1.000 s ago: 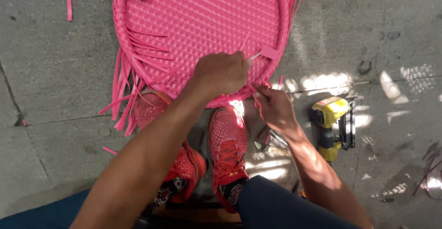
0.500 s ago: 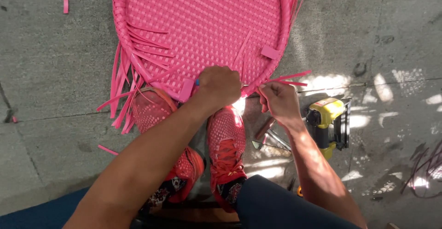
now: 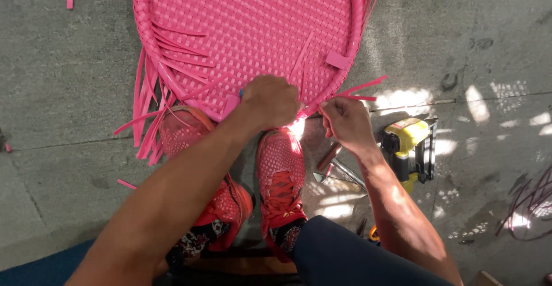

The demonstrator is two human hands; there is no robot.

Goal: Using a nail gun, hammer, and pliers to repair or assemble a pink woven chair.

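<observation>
2 hands work at the near rim of the pink woven oval seat (image 3: pixel 247 27), which lies flat on the concrete, long axis running away from the person. Left hand (image 3: pixel 270 100) is fisted on the rim; right hand (image 3: pixel 345 122) pinches loose pink strips (image 3: pixel 359 90) pointing right. Since 0.5 s ago, both hands sit slightly lower.

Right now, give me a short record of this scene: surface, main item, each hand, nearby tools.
surface: grey concrete floor
main item: round pink woven panel, loose strip ends at its rim
left hand: closed, on the panel's near rim
right hand: fist pinching pink strips
nearby: yellow staple gun, metal pliers
feet: red shoes under the rim
</observation>
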